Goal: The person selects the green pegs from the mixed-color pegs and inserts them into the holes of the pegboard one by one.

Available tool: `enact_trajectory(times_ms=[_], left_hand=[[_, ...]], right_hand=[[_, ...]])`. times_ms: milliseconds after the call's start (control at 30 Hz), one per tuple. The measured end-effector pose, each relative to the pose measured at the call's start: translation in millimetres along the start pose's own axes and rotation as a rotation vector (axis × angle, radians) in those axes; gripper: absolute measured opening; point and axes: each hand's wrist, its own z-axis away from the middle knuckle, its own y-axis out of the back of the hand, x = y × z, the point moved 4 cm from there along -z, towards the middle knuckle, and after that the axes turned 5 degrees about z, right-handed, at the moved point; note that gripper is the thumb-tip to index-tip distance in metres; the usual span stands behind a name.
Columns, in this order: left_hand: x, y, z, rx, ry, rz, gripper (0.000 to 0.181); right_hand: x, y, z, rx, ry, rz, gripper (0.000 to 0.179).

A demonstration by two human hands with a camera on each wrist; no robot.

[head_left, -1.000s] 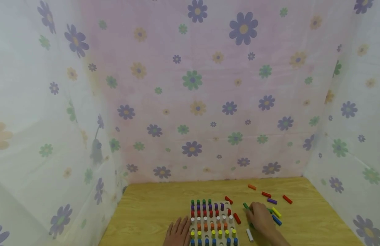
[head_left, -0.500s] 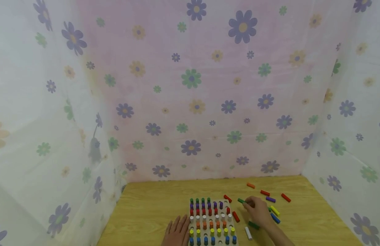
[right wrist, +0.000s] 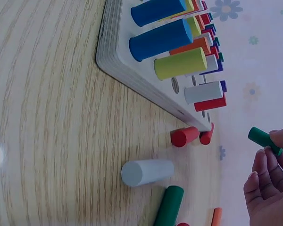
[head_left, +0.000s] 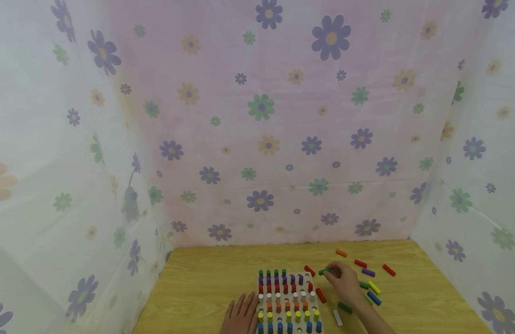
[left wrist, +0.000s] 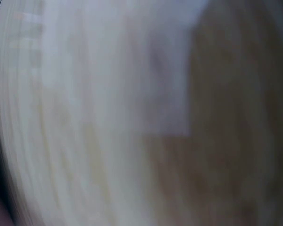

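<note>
A wooden pegboard [head_left: 294, 313] with rows of coloured pegs stands at the front middle of the table in the head view. Between thumb and fingers my right hand [head_left: 342, 280] pinches a green peg [right wrist: 260, 137], raised near the board's far right corner. In the right wrist view that peg sticks out past the fingertips. The green row [head_left: 276, 272] along the board's far edge has bare holes at its right end. My left hand [head_left: 239, 315] lies with straight fingers on the table, fingertips at the board's left side. The left wrist view is blurred.
Right of the board lie loose pegs: red [head_left: 321, 295], white [head_left: 338, 318], dark green [head_left: 345, 307], blue [head_left: 374, 298], yellow [head_left: 375, 287], purple [head_left: 368, 272] and orange [head_left: 341, 253]. Flower-patterned curtains [head_left: 261, 153] enclose the table [head_left: 207, 273] at the back and sides.
My right hand has lifted the green peg and carried it left and away from me, toward the board's far right corner. The peg has turned in the fingers. My left hand stays put.
</note>
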Motion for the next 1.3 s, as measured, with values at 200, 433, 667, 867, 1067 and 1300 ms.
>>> enact_trajectory(times_ms=[200, 433, 667, 867, 1067, 1300], left_hand=[[0.3, 1.0, 0.8, -0.032, 0.01, 0.021, 0.054], [1.2, 3.9, -0.7, -0.072, 0.022, 0.053, 0.057], [1.2, 3.8, -0.6, -0.094, 0.027, 0.069, 0.059], [2.5, 5.0, -0.3, -0.082, 0.027, 0.066, 0.058], [1.8, 4.6, 0.2, -0.071, 0.029, 0.055, 0.056], [1.6, 3.1, 0.2, -0.074, 0.028, 0.042, 0.055]], right_hand=[[-7, -6, -0.2, -0.005, 0.004, -0.028, 0.012], [-14, -14, -2.4, -0.005, 0.012, -0.048, 0.011], [-20, -22, -4.8, -0.013, 0.033, -0.082, 0.012], [-24, -31, -6.8, -0.045, 0.0, -0.102, 0.012], [-29, -41, -7.7, -0.043, 0.039, -0.119, 0.013], [-34, -50, -10.2, -0.063, 0.069, -0.104, 0.008]])
